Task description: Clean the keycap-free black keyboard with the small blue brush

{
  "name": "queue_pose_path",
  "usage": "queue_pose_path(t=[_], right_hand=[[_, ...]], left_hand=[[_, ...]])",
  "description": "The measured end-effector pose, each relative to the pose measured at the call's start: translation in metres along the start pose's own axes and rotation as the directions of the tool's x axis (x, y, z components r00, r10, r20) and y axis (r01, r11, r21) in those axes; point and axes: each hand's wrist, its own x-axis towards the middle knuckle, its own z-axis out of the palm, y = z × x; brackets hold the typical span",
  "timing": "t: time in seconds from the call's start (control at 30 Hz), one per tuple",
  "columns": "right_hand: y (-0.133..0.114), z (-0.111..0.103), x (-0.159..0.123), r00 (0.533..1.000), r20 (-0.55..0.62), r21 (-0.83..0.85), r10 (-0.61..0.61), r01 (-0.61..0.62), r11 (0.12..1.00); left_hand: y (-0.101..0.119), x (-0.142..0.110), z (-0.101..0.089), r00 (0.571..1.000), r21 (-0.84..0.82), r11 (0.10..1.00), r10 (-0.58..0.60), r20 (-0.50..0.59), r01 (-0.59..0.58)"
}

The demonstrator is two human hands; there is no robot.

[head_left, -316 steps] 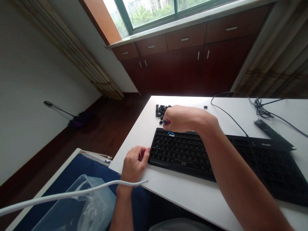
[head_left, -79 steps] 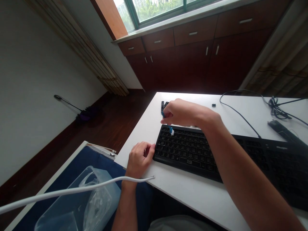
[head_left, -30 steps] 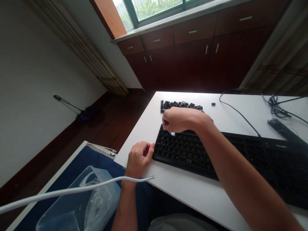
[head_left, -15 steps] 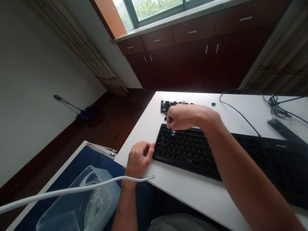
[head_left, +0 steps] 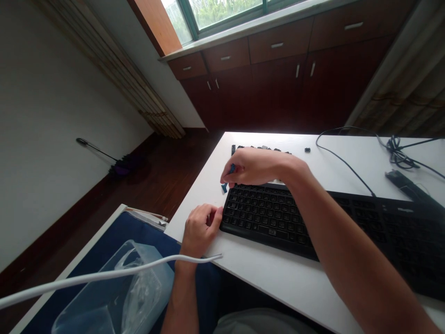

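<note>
A black keyboard (head_left: 269, 211) with its keycaps off lies on the white table, its small key sockets showing. My right hand (head_left: 245, 167) is closed around a small blue brush (head_left: 224, 188), probably a toothbrush, whose head points down just beyond the keyboard's upper left corner. Most of the brush's handle is hidden in the fingers. At the left edge of the keyboard rests my left hand (head_left: 203, 227), fingers curled, thumb and forefinger against the frame. Loose black keycaps (head_left: 233, 150) lie behind my right hand, which covers many of them.
One stray keycap (head_left: 307, 150) sits farther right near a black cable (head_left: 344, 160). A black strip-like object (head_left: 403, 183) lies behind the keyboard. To the lower left are a clear plastic bin (head_left: 114, 297) and a white cord (head_left: 104, 277) crossing before my left wrist.
My right hand has moved left with the brush, from over the upper left keys to just past the keyboard's corner. My left hand has stayed in place.
</note>
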Motion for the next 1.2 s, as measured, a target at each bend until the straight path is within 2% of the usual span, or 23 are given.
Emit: queue_pose_path(t=[0.07,0.17,0.23,0.33,0.4,0.53,0.6,0.67,0.77,0.87,0.97,1.03,1.1,1.2], right_hand=[[-0.002,0.000,0.000,1.000,-0.011,-0.067,0.018,-0.019,0.998],[-0.003,0.002,-0.001,0.982,-0.048,-0.259,0.180,-0.186,0.948],[-0.002,0.005,0.000,0.966,-0.065,-0.301,0.249,-0.257,0.918],[-0.002,0.009,0.005,0.956,-0.041,-0.310,0.290,-0.288,0.906],[-0.003,0.012,0.009,0.967,-0.011,-0.295,0.255,-0.247,0.923],[-0.008,0.017,0.016,0.998,-0.006,-0.224,0.058,-0.058,0.973],[-0.008,0.018,0.017,0.998,-0.058,-0.239,0.010,-0.023,0.971],[-0.008,0.018,0.017,0.996,-0.088,-0.276,0.022,-0.045,0.960],[-0.007,0.014,0.011,0.993,-0.093,-0.318,0.074,-0.100,0.943],[-0.009,0.007,0.002,0.980,-0.074,-0.320,0.182,-0.197,0.927],[-0.010,0.002,-0.007,0.940,-0.009,-0.310,0.340,-0.326,0.893],[-0.008,0.002,-0.006,0.916,0.054,-0.286,0.398,-0.368,0.885],[-0.005,0.005,-0.001,0.932,0.108,-0.230,0.345,-0.314,0.921],[-0.002,0.012,0.012,0.991,0.098,-0.072,0.093,-0.086,0.994]], left_hand=[[0.000,0.000,0.000,1.000,0.002,1.000,-0.001,0.003,0.001],[0.002,0.000,0.000,1.000,0.002,1.000,0.000,0.000,0.000],[0.002,0.000,0.000,1.000,0.004,1.000,-0.001,-0.007,0.001],[0.002,0.000,-0.001,1.000,0.007,1.000,0.000,-0.005,0.000],[0.002,0.000,-0.001,1.000,0.010,1.000,0.001,0.005,-0.001],[0.002,0.000,0.000,1.000,0.017,1.000,0.006,0.009,-0.006],[0.002,0.001,0.000,1.000,0.016,1.000,0.007,0.005,-0.007],[0.002,0.000,0.000,1.000,0.016,1.000,0.007,0.001,-0.007],[0.002,0.000,0.000,1.000,0.014,1.000,0.005,-0.003,-0.005],[0.002,0.000,0.000,1.000,0.010,1.000,0.003,0.000,-0.003],[0.002,0.000,0.000,1.000,0.010,1.000,0.002,0.000,-0.002],[0.002,0.000,0.000,1.000,0.010,1.000,0.002,0.001,-0.002],[0.002,0.000,0.000,1.000,0.010,1.000,0.005,0.002,-0.005],[0.002,0.000,0.000,1.000,0.017,1.000,0.010,0.005,-0.010]])
